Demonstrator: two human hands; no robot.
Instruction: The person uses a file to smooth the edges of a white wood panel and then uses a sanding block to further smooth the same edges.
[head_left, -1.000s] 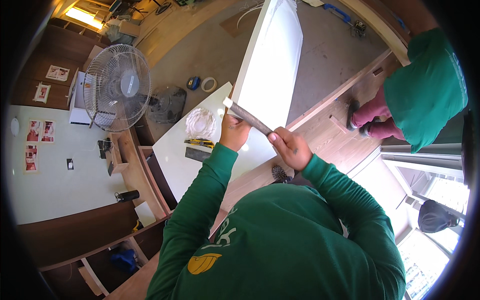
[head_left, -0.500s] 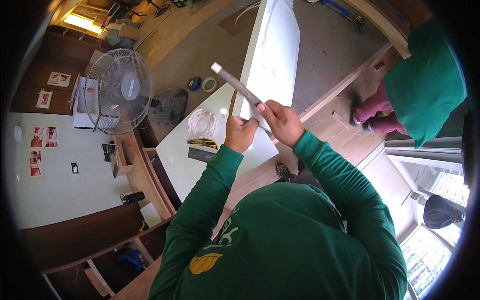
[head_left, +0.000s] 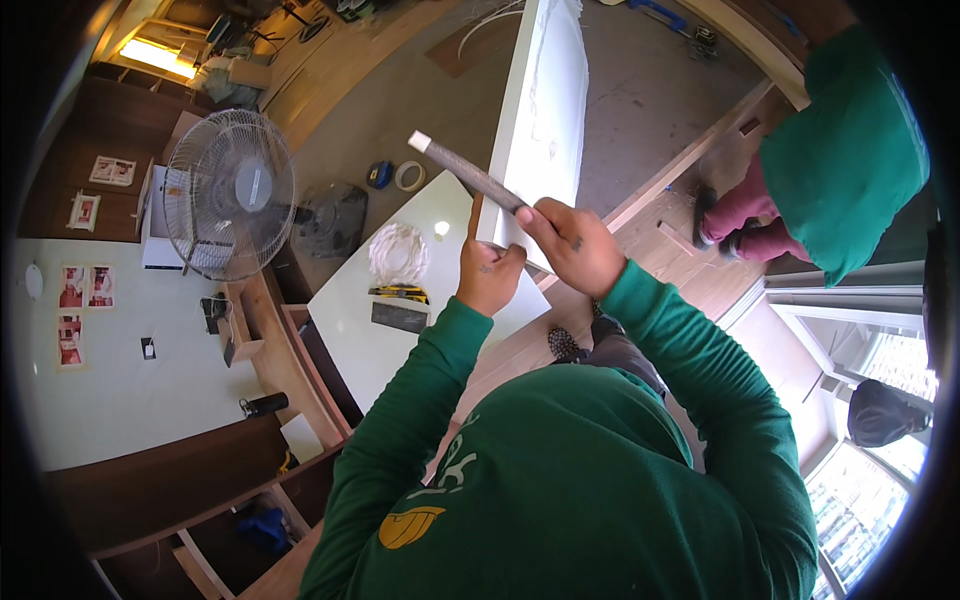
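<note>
A long white panel (head_left: 548, 130) stretches away from me, its near end between my hands. My right hand (head_left: 577, 247) is closed around one end of a grey, rough-looking file (head_left: 465, 174) with a pale tip. The file slants up to the left across the panel's near end. My left hand (head_left: 489, 277) grips the panel's near left corner, with a finger stretched along its edge. Below the hands, a white board (head_left: 375, 335) carries a roll of whitish material (head_left: 399, 254), a yellow-and-black utility knife (head_left: 400, 294) and a dark grey block (head_left: 400, 317).
A standing fan (head_left: 232, 195) is at the left, beside a wall panel with taped pictures. A blue tape measure (head_left: 379, 174) and a tape roll (head_left: 410, 176) lie beyond the board. Another person (head_left: 850, 160) in green stands at the right. A black bottle (head_left: 264, 405) lies at lower left.
My right hand and the file have shifted slightly, the hand a little to the right and the file's tip left and down. Both holds are the same. The view has turned slightly.
</note>
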